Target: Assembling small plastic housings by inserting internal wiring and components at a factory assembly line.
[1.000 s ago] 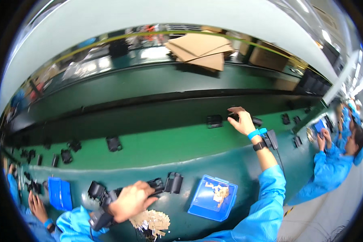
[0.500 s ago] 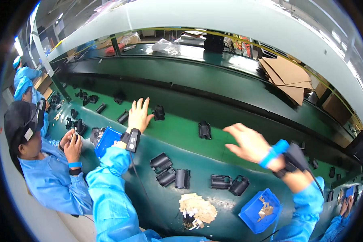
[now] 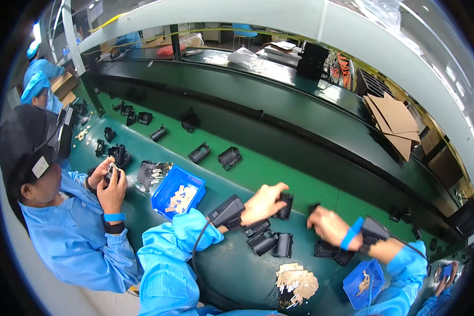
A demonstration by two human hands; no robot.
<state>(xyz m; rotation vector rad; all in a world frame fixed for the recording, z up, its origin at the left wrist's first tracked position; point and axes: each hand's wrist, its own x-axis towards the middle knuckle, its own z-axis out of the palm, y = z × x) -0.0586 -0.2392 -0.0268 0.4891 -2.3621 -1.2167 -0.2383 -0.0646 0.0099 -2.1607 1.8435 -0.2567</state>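
My left hand (image 3: 263, 203) reaches forward and closes on a black plastic housing (image 3: 285, 206) at the near edge of the green belt (image 3: 258, 168). A black device (image 3: 226, 210) with a cable is strapped to that wrist. Just behind the hand lie three more black housings (image 3: 268, 239) on the dark green bench. My right hand (image 3: 329, 225), with a blue band and a black device (image 3: 374, 229) on the wrist, has curled fingers. It hovers over other black housings (image 3: 329, 248). Whether it grips one is hidden.
A blue bin (image 3: 176, 190) of small tan pieces sits to the left, and another blue bin (image 3: 362, 284) at the lower right. Loose tan pieces (image 3: 297, 282) are piled near the bench edge. A co-worker in blue (image 3: 63, 226) handles a part on the left. Black parts (image 3: 229, 157) ride the belt.
The view has swung. My left hand has come back from the far left of the belt onto a housing near the middle. My right hand has dropped toward the housings.
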